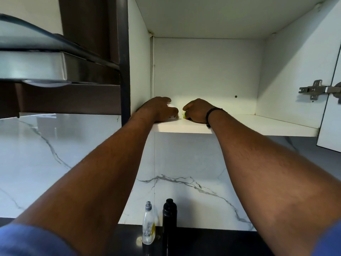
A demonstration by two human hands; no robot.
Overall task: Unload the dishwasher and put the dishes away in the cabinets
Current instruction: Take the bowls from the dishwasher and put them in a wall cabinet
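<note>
Both my arms reach up into an open white wall cabinet, onto its bottom shelf (239,127). My left hand (158,109) sits on the shelf's left side, fingers curled round a white dish (173,110) of which only a small edge shows. My right hand (197,110) lies just to its right, fingers curled over a small yellow-green item (184,115) that is almost fully hidden. The two hands are a short gap apart. What kind of dishes these are is hidden by the hands.
The cabinet door (330,115) stands open at the right on a metal hinge (313,89). A steel range hood (55,65) hangs at the left. Below, a clear bottle (148,224) and a black bottle (169,217) stand on a dark counter against the marble backsplash (184,172).
</note>
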